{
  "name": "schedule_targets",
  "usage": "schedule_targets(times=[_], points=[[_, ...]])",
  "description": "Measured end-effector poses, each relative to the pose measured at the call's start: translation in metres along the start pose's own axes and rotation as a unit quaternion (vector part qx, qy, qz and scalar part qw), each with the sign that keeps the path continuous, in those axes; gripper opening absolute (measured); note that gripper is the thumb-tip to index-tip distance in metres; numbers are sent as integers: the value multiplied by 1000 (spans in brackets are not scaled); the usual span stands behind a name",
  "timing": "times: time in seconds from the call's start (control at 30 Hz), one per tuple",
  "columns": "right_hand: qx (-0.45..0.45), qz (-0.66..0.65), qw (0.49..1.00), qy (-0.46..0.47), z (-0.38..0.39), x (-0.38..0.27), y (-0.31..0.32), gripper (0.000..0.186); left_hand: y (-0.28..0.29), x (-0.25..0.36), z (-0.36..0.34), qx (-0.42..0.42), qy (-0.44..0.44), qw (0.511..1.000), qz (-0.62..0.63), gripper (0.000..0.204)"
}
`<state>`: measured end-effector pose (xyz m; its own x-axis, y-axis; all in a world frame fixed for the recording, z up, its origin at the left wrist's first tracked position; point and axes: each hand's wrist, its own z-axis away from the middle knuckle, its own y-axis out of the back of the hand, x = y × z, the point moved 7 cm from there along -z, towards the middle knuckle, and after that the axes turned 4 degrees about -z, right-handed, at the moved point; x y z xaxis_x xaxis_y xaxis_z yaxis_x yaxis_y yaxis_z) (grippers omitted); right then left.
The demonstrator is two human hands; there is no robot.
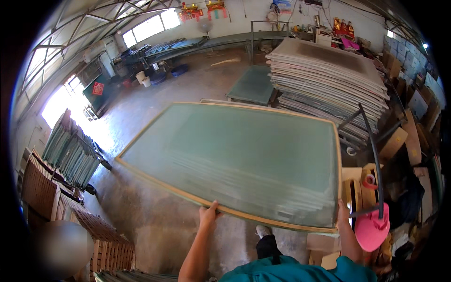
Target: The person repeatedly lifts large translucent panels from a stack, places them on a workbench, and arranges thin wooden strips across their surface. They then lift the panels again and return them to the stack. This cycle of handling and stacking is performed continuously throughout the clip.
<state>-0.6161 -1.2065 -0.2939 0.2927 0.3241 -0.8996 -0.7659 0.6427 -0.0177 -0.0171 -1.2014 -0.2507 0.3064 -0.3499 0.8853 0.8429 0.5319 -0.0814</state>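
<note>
A large rectangular panel (235,155) with a pale green translucent face and a light wood-coloured edge spans the middle of the view, held up at a slant across the floor. My left hand (210,214) grips its near long edge, fingers wrapped round the rim. At the near right corner my right hand (344,214) is closed on the short edge. Just right of that hand are a pink rounded object (372,230) and a dark metal bar (375,150). A roll of red tape (369,183) lies beside the bar. My foot shows below the panel.
Tall stacks of framed panels (324,70) stand on a wheeled rack at back right, beside a low green panel (251,84). Upright green frames (73,148) and wooden slatted racks (103,249) line the left. Cardboard (394,141) crowds the right. Buckets (141,77) sit near the back.
</note>
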Motion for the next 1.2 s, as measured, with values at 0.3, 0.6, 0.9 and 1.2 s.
schedule_targets(times=[0.3, 0.6, 0.9, 1.2], points=[[83, 121, 988, -53, -165, -24, -39, 53, -152, -5, -175, -48, 71, 996, -24, 38], [71, 540, 833, -96, -256, 4, -56, 59, -137, -120, -139, -115, 290, 939, 142, 49], [-269, 708, 522, 392, -185, 74, -328, 50, 59, -184, 159, 146, 211, 966, -20, 52], [-709, 175, 252, 634, 595, 152, -285, 54, 159, -336, 506, 483, 121, 820, 283, 47]])
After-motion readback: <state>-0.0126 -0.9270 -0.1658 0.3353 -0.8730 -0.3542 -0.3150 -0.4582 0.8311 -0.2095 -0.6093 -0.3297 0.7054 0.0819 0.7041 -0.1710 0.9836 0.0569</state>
